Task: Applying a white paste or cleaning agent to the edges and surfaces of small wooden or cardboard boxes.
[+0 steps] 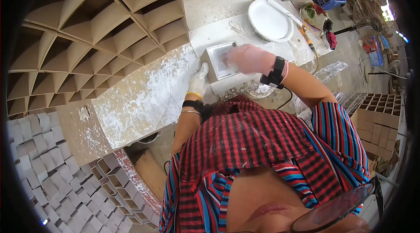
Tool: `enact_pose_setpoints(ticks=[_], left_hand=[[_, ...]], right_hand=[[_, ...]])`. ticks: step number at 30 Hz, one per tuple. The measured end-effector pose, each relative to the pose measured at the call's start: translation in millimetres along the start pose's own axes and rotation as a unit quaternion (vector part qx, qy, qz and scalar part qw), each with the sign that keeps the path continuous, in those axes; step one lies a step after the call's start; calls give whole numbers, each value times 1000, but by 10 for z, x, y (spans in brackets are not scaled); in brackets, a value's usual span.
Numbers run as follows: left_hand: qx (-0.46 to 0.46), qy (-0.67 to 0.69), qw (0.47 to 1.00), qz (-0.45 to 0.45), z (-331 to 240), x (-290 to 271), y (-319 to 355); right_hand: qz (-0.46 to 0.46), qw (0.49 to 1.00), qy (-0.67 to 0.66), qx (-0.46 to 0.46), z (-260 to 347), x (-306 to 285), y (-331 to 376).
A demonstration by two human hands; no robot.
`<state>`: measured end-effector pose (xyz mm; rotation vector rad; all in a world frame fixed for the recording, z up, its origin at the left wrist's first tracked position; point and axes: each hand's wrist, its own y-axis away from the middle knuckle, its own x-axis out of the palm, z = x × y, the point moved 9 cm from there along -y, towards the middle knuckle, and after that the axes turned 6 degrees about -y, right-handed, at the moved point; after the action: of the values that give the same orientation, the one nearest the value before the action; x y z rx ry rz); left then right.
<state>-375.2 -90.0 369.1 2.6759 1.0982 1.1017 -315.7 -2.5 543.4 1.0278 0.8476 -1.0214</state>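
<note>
A small grey open-topped box [211, 67] with a white rim rests on the worktable in front of me. My left hand [199, 82], in a whitish glove, grips the box along its left side. Over the box's right edge reaches my right hand [250, 59], its fingers at the opening. Motion smears those fingers, so whether they hold anything cannot be made out. Beyond the box, to the right, stands a round tub [270, 19] filled with something white and smooth, with a flat white strip [285, 12] lying across its right rim.
Large brown cardboard compartment grids [94, 27] rise at the left. White smears cover the table [144, 88]. Near the tub lie a yellow-orange tool [306, 36] with a cord and crumpled clear plastic [330, 71]. Stacked grey boxes [48, 158] fill the lower left; more boxes [376, 123] stand right.
</note>
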Motion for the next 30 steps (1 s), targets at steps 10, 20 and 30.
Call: enact_pose_setpoints(ticks=[10,20,30], left_hand=[[-2,11,999,43,-170,242,56],[-16,-48,999,2,-9,101,-7],[23,-377,923,-74,-574,376,337]], right_hand=[[-53,995,-80,-18,-208,142,282],[-27,983,36,176,-333,-107,165],[-153,948,89,265,-776,-202,-105]])
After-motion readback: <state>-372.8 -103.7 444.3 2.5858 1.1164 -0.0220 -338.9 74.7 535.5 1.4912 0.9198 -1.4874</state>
